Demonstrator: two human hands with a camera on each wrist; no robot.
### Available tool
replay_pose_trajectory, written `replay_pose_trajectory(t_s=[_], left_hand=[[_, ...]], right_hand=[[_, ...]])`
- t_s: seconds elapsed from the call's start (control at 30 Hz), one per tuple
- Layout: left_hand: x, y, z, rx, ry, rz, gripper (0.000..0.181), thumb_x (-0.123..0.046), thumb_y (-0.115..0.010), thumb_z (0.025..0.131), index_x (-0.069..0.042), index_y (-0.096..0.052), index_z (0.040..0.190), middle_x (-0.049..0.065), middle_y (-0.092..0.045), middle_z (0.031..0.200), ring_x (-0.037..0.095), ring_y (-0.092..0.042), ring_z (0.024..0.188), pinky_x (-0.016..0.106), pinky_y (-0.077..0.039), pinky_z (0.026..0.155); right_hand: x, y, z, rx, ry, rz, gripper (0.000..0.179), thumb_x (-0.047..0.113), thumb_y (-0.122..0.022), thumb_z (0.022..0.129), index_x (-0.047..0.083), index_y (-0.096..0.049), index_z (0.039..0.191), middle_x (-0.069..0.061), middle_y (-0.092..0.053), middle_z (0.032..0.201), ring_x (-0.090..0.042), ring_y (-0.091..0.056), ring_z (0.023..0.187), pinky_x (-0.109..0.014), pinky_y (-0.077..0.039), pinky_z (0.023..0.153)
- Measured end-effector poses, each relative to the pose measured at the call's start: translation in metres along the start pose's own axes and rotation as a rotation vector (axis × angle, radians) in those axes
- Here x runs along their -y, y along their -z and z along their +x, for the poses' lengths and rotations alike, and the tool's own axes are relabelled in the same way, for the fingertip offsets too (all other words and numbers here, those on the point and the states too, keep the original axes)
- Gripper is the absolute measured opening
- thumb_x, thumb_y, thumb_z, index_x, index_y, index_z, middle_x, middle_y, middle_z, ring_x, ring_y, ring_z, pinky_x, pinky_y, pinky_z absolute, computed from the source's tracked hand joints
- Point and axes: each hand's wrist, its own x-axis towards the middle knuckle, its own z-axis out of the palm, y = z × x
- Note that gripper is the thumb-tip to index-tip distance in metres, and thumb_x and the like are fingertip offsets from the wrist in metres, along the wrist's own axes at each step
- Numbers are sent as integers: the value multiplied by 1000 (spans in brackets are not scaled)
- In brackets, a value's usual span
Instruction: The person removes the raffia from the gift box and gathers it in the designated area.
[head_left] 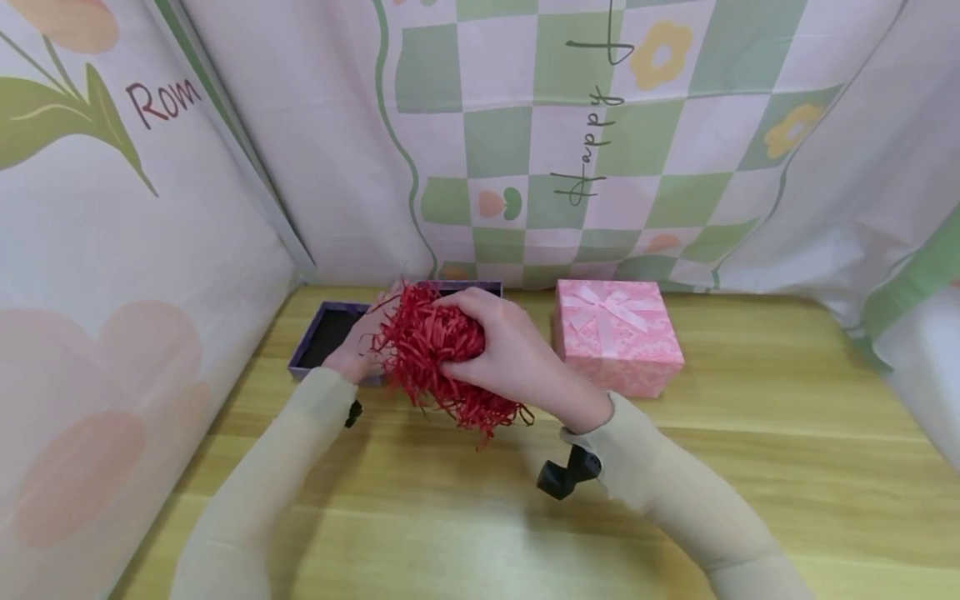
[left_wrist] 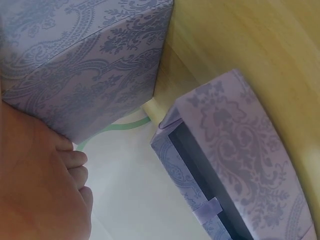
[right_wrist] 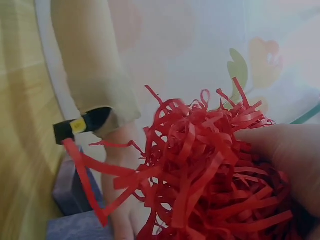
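A bundle of red paper shreds (head_left: pixel 431 337) is held in my right hand (head_left: pixel 502 333), thumb and fingers curled into it. Loose strips hang below. Behind the bundle stands a purple patterned box (left_wrist: pixel 110 75); only its far rim shows in the head view. My left hand (head_left: pixel 367 342) grips the box at its rim, its curled fingers (left_wrist: pixel 77 176) showing in the left wrist view and its thumb hidden. Left of that hand lies a shallow purple tray-like lid (head_left: pixel 311 371) with a dark inside, which the hand partly overlaps in the head view.
A pink gift box (head_left: pixel 622 367) with a ribbon bow stands to the right on the wooden table (head_left: pixel 450 517). A printed curtain (head_left: pixel 495 142) hangs behind the table, and another cloth (head_left: pixel 112 275) closes off the left side. Each wrist wears a small black camera mount (head_left: pixel 567 472).
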Motion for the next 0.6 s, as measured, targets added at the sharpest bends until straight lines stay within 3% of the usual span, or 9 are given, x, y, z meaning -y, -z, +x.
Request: replay_pose_trajectory(t_s=[0.07,0.13,0.37,0.47,0.6], left_hand=[[4,-2,1,-15,-74,68,65,-18,-45,104,17,-22,153,34,-19,160,45,-13,150,50,-7,122],[8,-4,2,0,-94,129,72,-25,-47,103,18,-18,154,34,-16,161,45,-11,151,48,-5,123],[9,-7,12,132,15,266,77,-41,-36,109,10,-4,159,26,-3,166,37,-1,153,43,0,123],[5,-4,14,170,45,296,87,-48,-41,106,9,-2,159,25,-2,166,36,1,153,43,0,123],[1,-2,15,172,82,272,105,-63,-48,98,8,-1,159,24,-2,167,36,1,153,44,0,123]], right_hand=[[-1,-2,-5,8,7,-1,61,11,-92,73,11,-66,129,-3,-65,124,-21,-60,114,-42,-52,95],[-2,-5,-10,15,15,1,61,10,-92,73,11,-66,128,-2,-65,124,-19,-61,113,-40,-52,94],[-5,-16,-27,50,36,6,61,11,-92,73,11,-65,127,-1,-65,122,-18,-61,112,-39,-53,93],[-7,-22,-33,75,17,6,62,13,-92,73,12,-64,128,0,-65,123,-17,-62,112,-38,-54,93],[-10,-32,-40,118,-19,-28,63,20,-92,74,14,-64,130,0,-64,128,-18,-61,115,-39,-53,94]])
